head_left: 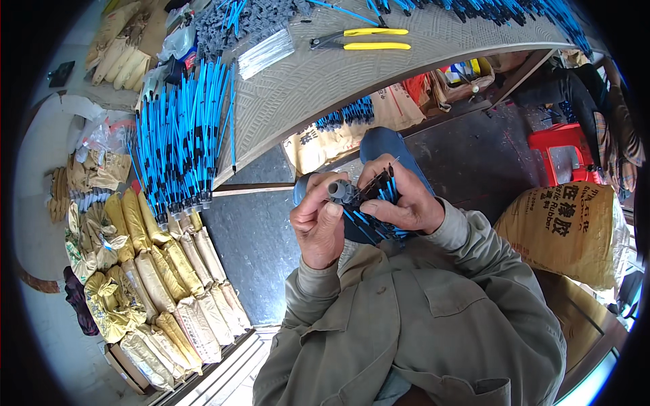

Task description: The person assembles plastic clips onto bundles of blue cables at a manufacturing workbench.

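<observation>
My left hand (317,220) pinches a grey plastic fitting (338,190) with a round hollow end, in front of my chest. Right beside it, my right hand (409,199) is closed round several thin blue rods (387,189) with black ends. Where the fitting meets the black ends, fingers hide the joint. More blue and black rods (372,227) lie below my hands, over my lap. On the patterned table (305,84) ahead are a cutting tool with yellow handles (376,47), a bundle of thin whitish strips (266,54) and a heap of grey fittings (261,17).
Blue rods with black parts (183,135) overhang the table's left end; others (501,10) lie at its far right. Stacked gold packages (159,277) stand at lower left. A printed sack (548,227) and red stool (560,145) are right, near another person's leg (558,91).
</observation>
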Demonstrator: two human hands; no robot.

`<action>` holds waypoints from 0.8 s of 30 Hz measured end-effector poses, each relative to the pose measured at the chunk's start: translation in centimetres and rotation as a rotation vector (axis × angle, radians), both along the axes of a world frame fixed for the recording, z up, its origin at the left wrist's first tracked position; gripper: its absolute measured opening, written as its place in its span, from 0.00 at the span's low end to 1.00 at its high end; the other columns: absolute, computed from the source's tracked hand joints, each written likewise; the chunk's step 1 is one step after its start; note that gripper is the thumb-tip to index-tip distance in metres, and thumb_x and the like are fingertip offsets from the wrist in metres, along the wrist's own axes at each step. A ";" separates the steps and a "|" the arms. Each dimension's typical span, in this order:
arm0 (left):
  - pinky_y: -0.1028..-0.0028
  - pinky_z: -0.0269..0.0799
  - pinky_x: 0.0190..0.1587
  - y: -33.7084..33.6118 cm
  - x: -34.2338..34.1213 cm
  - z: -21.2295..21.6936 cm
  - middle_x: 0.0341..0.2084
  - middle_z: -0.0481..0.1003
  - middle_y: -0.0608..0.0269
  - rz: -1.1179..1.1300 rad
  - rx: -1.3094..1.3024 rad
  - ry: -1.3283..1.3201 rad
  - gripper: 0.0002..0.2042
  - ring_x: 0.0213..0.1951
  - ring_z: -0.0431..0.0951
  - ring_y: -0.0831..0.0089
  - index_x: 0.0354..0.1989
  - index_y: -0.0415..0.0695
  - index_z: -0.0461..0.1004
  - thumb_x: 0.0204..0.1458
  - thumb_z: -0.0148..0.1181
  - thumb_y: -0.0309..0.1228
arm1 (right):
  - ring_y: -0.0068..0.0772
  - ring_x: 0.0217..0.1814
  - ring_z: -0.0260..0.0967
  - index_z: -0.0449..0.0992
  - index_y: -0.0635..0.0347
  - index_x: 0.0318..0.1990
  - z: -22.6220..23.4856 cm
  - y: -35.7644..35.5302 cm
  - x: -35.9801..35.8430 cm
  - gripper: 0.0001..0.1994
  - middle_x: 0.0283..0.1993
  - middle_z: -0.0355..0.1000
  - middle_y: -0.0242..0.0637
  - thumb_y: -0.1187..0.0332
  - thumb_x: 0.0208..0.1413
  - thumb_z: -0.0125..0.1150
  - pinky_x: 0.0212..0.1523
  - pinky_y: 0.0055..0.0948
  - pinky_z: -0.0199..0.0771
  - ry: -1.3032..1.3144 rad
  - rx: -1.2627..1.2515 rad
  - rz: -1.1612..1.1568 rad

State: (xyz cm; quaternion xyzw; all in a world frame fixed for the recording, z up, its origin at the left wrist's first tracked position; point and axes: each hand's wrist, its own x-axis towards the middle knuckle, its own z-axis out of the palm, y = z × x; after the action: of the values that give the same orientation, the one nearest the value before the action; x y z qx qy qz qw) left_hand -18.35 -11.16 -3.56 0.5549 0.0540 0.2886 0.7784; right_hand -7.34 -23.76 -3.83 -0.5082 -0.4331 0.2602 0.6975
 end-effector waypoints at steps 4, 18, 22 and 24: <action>0.71 0.62 0.50 0.1 -0.1 0.0 0.43 0.70 0.54 0.000 0.012 0.022 0.17 0.44 0.68 0.71 0.46 0.35 0.72 0.49 0.60 0.32 | 0.26 0.36 0.63 0.66 0.65 0.39 -0.7 0.0 -0.1 0.12 0.35 0.65 0.36 0.70 0.51 0.60 0.38 0.25 0.62 -0.030 0.048 -0.014; 0.70 0.63 0.49 1.1 0.0 0.5 0.42 0.69 0.53 -0.130 -0.033 0.006 0.19 0.44 0.68 0.70 0.47 0.33 0.71 0.50 0.59 0.34 | 0.25 0.33 0.61 0.68 0.65 0.38 -0.6 -0.1 1.7 0.09 0.32 0.65 0.34 0.71 0.54 0.58 0.35 0.25 0.61 -0.052 -0.063 0.197; 0.70 0.63 0.49 2.4 0.0 0.2 0.42 0.69 0.53 -0.223 -0.023 -0.002 0.19 0.44 0.69 0.69 0.47 0.33 0.71 0.51 0.58 0.34 | 0.24 0.33 0.60 0.68 0.65 0.38 -0.3 0.2 1.9 0.10 0.32 0.64 0.33 0.70 0.53 0.58 0.35 0.25 0.61 0.049 -0.240 0.345; 0.70 0.63 0.49 2.3 -0.3 0.0 0.42 0.69 0.54 -0.221 -0.049 -0.007 0.19 0.44 0.69 0.69 0.47 0.33 0.71 0.51 0.58 0.33 | 0.23 0.33 0.60 0.67 0.66 0.38 -1.0 1.0 0.9 0.10 0.32 0.64 0.32 0.69 0.53 0.58 0.34 0.25 0.60 0.106 -0.022 0.220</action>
State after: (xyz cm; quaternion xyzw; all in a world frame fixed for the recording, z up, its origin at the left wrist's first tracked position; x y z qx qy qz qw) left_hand -18.64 -8.88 -3.53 0.5373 -0.0031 0.2016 0.8190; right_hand -6.41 -22.76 -4.80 -0.4510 -0.4459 0.3663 0.6808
